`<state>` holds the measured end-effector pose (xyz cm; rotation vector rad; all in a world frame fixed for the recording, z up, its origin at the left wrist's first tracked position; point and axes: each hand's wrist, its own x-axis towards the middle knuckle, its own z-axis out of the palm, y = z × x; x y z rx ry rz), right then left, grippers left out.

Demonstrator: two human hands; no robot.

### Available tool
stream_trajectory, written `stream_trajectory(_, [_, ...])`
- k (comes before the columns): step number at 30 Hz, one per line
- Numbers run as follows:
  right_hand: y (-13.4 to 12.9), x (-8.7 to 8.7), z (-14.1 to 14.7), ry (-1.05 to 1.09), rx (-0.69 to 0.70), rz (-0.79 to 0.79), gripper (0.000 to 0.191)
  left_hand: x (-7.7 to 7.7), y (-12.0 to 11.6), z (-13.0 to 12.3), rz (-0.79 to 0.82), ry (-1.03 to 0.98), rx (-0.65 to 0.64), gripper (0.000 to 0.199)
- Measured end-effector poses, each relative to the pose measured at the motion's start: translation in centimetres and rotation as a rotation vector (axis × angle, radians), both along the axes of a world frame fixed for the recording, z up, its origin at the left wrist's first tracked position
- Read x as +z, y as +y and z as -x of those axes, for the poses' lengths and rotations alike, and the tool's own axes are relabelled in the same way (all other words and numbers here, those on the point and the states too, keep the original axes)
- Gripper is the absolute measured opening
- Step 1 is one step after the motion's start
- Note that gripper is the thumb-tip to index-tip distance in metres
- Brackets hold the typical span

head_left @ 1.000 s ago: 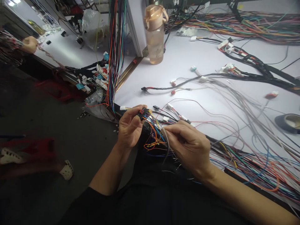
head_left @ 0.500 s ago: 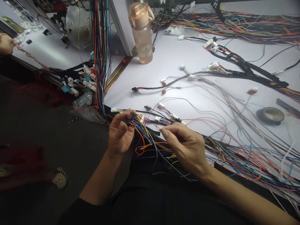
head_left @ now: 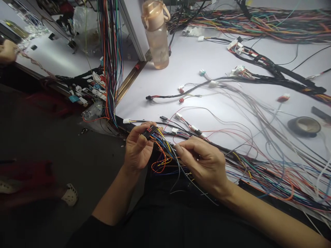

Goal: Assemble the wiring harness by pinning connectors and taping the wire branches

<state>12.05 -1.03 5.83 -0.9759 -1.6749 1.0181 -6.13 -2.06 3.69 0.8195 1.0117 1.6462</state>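
Note:
Between the thumb and fingers of my left hand (head_left: 139, 148) is a black connector (head_left: 150, 131) with a red mark or insert on it. Several coloured wires (head_left: 165, 146), among them yellow, blue, grey and orange, come out of its right side and hang towards my lap. To the right, my right hand (head_left: 204, 160) is closed in a pinch, thumb against forefinger, on the end of a thin wire. Its tip is largely hidden by the fingertips. The pinched fingers are just beside the wire bundle, a short way from the connector.
Wire harnesses with white connectors (head_left: 236, 44) lie across the white table (head_left: 144, 81). A water bottle (head_left: 158, 44) stands at the back, a roll of tape (head_left: 304, 126) at right. Wires hang by the post (head_left: 132, 29). Another person's hand (head_left: 8, 51) shows at far left.
My left hand with the connector has shifted slightly right. My right hand's pinch has dropped a little, and the gap between the hands is smaller. The bare wire tip that showed is now mostly covered.

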Motion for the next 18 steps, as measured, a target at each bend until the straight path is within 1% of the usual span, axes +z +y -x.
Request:
stream_trajectory(8, [-0.1,0.0,0.5,0.029,0.049,0.114,0.019,0.0,0.1,-1.0,0.021,-0.033,-0.037,0.024])
stream_trajectory(12, [-0.3,0.1,0.7,0.049,0.060,0.138,0.019,-0.1,0.1,-1.4,0.019,-0.057,-0.059,0.023])
stream_trajectory(18, [-0.5,0.5,0.9,0.078,0.066,0.178,0.016,-0.3,0.1,-1.6,0.035,-0.066,-0.058,0.023])
